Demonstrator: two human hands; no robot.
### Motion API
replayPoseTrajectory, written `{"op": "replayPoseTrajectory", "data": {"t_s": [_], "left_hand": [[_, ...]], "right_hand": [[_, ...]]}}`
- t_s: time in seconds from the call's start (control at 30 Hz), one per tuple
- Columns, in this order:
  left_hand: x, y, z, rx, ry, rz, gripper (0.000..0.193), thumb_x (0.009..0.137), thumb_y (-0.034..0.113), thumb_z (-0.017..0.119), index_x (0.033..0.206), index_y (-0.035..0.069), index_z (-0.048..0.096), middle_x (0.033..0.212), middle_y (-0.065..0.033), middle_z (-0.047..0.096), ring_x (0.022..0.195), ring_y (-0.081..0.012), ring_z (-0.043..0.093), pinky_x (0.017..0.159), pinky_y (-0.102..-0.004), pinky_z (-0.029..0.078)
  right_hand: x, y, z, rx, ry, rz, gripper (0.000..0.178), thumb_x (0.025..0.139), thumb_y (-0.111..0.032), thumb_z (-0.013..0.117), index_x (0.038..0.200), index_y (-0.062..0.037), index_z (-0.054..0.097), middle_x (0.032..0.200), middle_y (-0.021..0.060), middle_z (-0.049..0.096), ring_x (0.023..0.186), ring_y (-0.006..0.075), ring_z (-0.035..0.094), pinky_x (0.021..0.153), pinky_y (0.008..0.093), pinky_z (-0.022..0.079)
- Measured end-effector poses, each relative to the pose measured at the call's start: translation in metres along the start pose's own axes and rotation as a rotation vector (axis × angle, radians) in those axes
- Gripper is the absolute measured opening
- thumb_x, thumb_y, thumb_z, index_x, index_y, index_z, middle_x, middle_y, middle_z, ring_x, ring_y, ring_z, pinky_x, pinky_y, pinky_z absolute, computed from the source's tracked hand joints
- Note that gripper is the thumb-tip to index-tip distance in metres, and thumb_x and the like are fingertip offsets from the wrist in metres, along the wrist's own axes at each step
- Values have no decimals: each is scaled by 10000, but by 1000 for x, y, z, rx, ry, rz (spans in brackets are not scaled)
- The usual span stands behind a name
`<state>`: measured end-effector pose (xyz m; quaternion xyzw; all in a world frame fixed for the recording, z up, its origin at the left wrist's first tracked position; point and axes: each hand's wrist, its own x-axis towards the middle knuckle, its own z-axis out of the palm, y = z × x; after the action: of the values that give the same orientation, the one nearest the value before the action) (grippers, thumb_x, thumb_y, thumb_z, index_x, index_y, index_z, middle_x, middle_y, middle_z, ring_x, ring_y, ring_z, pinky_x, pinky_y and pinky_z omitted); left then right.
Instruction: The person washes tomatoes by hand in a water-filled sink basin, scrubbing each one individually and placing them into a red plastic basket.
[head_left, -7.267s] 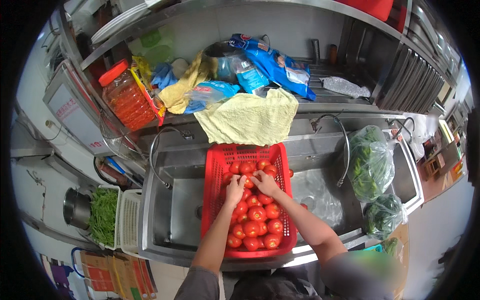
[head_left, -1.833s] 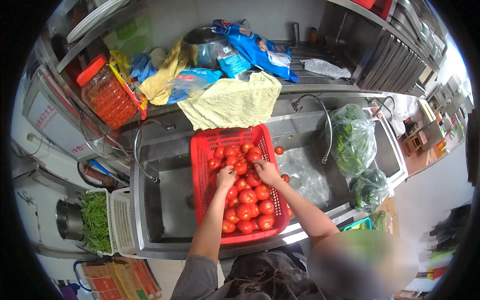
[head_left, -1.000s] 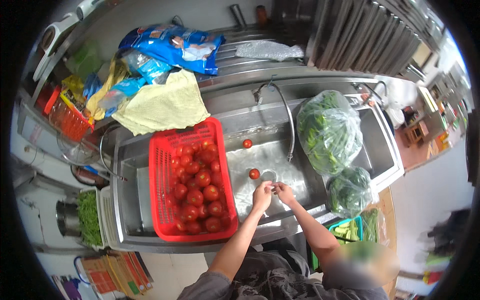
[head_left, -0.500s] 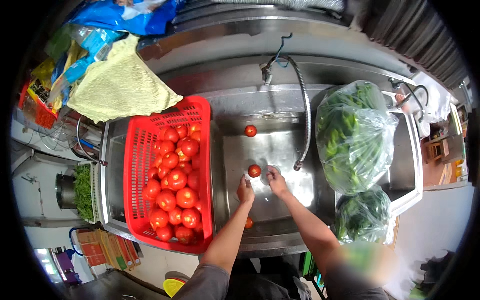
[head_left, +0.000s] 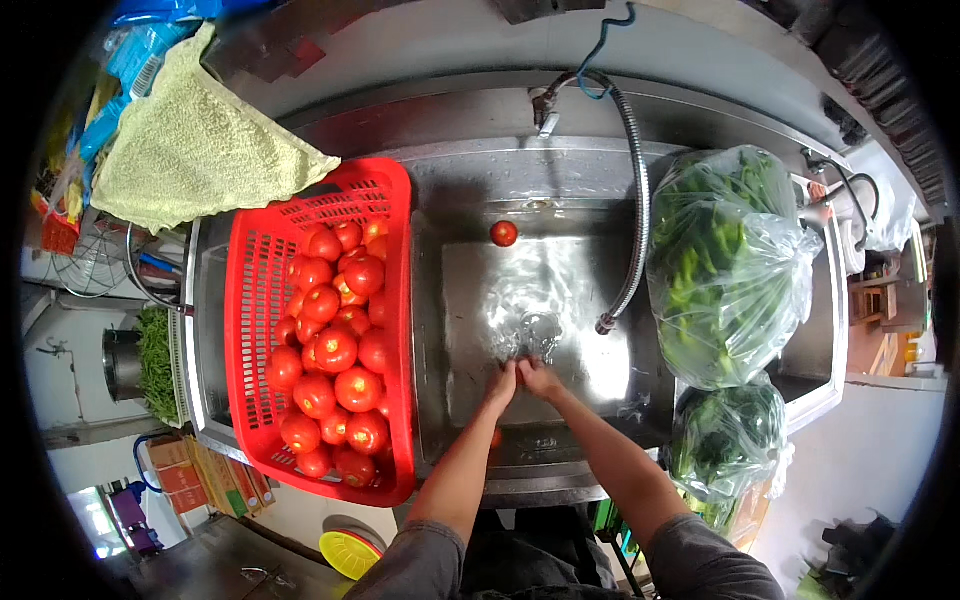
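Note:
My left hand [head_left: 501,384] and my right hand [head_left: 541,380] are together at the water in the steel sink [head_left: 465,330]. Both are closed around a tomato [head_left: 520,374], of which only a bit of red shows between the fingers. Ripples and a splash spread just beyond my fingertips. A second tomato [head_left: 503,233] lies in the water near the far wall of the sink. Beside my left forearm, close to the near wall, part of another tomato [head_left: 496,438] peeks out.
A red plastic basket [head_left: 402,300] heaped with tomatoes stands left of the sink, a pale yellow towel [head_left: 195,140] beyond it. A flexible metal faucet hose [head_left: 640,190] hangs over the sink's right side. Clear bags of green vegetables [head_left: 725,275] rest at the right.
My hands, earlier apart on either side of a floating tomato, have closed together round it and drawn nearer to me. The water is now rippling and splashing. The view has shifted slightly.

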<state>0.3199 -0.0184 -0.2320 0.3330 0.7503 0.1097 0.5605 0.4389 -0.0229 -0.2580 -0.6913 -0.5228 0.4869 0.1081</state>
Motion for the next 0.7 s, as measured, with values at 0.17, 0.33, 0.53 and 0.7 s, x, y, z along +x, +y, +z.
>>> {"op": "replayPoseTrajectory", "data": {"t_s": [0.17, 0.33, 0.53, 0.7], "left_hand": [[-22, -34, 9, 70, -195, -64, 661, 945, 552, 314, 1173, 0, 595, 1174, -265, 610, 1113, -423, 568, 919, -492, 434], [-103, 55, -14, -122, 128, 403, 510, 995, 511, 297, 1200, 100, 518, 1092, -208, 635, 1014, -384, 609, 851, -446, 462], [-178, 149, -91, -210, -182, 494, 503, 998, 517, 343, 1209, 88, 500, 1049, -140, 642, 917, -268, 647, 798, -365, 491], [-260, 208, -116, -133, 179, 1001, 452, 1000, 463, 373, 1190, 70, 494, 1048, -172, 642, 965, -275, 651, 758, -358, 508]], "right_hand": [[-31, 11, -5, -34, -351, 155, 557, 979, -460, 293, 1279, -19, 457, 1124, 312, 606, 989, 504, 590, 906, 536, 433], [-82, -61, -65, 158, 230, -189, 413, 993, -369, 374, 1275, -81, 463, 919, 224, 672, 724, 364, 668, 696, 454, 526], [-144, -173, -175, 603, -158, -26, 441, 1011, -432, 316, 1185, -69, 495, 703, 86, 609, 543, 162, 562, 564, 311, 472], [-187, -239, -218, 330, 376, -653, 401, 1012, -394, 348, 1102, -58, 547, 729, 179, 626, 614, 302, 637, 599, 411, 477]]}}
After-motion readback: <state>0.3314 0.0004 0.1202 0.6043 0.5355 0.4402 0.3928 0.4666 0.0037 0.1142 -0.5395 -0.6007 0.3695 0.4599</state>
